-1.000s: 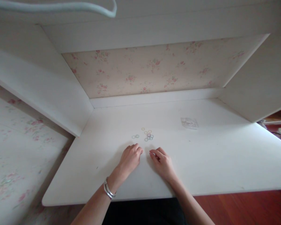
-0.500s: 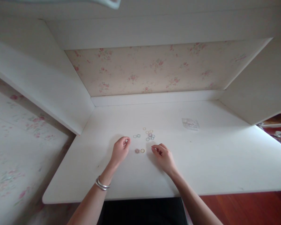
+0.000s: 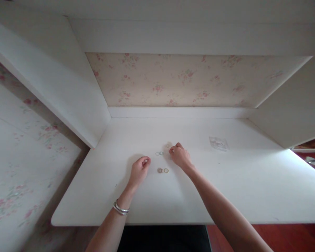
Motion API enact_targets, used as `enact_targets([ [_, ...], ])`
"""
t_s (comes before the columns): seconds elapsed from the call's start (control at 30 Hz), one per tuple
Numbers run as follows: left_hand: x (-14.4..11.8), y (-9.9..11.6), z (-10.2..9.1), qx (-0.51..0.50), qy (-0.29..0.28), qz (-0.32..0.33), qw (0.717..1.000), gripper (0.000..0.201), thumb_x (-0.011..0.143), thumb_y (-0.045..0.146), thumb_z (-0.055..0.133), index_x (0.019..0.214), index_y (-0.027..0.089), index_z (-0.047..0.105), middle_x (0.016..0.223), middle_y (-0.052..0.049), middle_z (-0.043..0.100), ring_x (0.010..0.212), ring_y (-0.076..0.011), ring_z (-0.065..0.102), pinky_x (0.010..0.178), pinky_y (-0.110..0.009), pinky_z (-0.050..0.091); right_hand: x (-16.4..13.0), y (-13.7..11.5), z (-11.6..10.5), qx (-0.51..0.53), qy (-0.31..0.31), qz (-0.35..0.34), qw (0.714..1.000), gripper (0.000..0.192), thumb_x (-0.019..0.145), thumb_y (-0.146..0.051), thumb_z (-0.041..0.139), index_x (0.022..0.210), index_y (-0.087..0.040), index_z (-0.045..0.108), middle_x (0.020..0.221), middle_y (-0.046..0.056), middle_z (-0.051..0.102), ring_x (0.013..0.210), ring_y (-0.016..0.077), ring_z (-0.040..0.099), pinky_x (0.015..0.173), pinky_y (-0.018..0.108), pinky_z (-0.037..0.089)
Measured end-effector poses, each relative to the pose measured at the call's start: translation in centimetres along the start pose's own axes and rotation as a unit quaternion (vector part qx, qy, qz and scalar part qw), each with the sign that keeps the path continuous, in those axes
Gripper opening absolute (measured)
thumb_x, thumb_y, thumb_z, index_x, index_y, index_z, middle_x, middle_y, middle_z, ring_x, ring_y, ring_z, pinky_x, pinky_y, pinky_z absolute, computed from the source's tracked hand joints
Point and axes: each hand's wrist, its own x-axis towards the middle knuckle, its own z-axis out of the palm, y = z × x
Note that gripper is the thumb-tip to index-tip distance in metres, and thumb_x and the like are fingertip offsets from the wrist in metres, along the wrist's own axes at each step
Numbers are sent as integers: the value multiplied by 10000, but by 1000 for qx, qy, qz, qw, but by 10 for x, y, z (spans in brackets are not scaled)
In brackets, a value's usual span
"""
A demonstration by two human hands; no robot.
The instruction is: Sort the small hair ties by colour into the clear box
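Note:
My right hand (image 3: pixel 180 156) reaches over the far group of small rings, its fingertips pinched together close to the surface. It covers most of that group; a pale ring (image 3: pixel 167 145) shows just beyond the fingertips. Left of these fingers lie several thin greenish-grey rings (image 3: pixel 160 153). My left hand (image 3: pixel 140 171) rests at the left of the rings with thumb and fingers curled to a pinch; whether anything is in it I cannot make out. Nearer me, a brownish stack of rings (image 3: pixel 160 170) sits beside yellowish rings (image 3: pixel 166 170).
The rings lie on a white desk (image 3: pixel 94 196) with a raised back strip (image 3: pixel 183 112) and side panels. A clear plastic bag (image 3: pixel 218 144) lies at the right. Floral wallpaper (image 3: pixel 173 80) covers the wall behind.
My right hand has moved forward from beside the near rings to over the far group, hiding most of it. The left hand stays curled in about the same place. The view has shifted slightly.

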Motion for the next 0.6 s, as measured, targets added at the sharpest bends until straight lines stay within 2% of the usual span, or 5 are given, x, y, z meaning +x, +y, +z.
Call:
enact_targets([
  [0.17, 0, -1, -1, -5, -8, 9, 1000, 328, 824, 442, 470, 879, 168, 641, 584, 26, 525, 526, -107, 466, 506, -199, 353, 5, -3, 4, -42, -31, -17, 998, 280, 897, -234, 395, 884, -200, 673, 1029, 106, 554, 742, 175, 585, 603, 275, 355],
  [0.33, 0, -3, -1, -7, -7, 14, 1000, 330, 830, 435, 462, 886, 164, 642, 602, 19, 537, 540, -108, 477, 520, -203, 362, 0, -12, -1, -44, -42, -51, 997, 251, 894, -203, 403, 895, -182, 653, 1026, 101, 545, 708, 148, 579, 596, 260, 353],
  [0.47, 0, -5, -1, -7, -8, 20, 1000, 328, 832, 431, 468, 895, 162, 645, 653, 0, 583, 591, -119, 518, 562, -214, 397, -23, -17, -4, 15, -12, -132, 991, 266, 929, -226, 369, 918, -202, 633, 998, 65, 538, 755, 129, 567, 636, 240, 376],
  [0.6, 0, -6, 0, 1, -10, 28, 1000, 312, 843, 421, 460, 897, 174, 642, 738, -13, 634, 648, -126, 558, 624, -225, 426, -54, -11, -2, 73, 1, -198, 977, 242, 935, -235, 381, 924, -206, 621, 945, 46, 532, 758, 116, 554, 667, 227, 396],
])
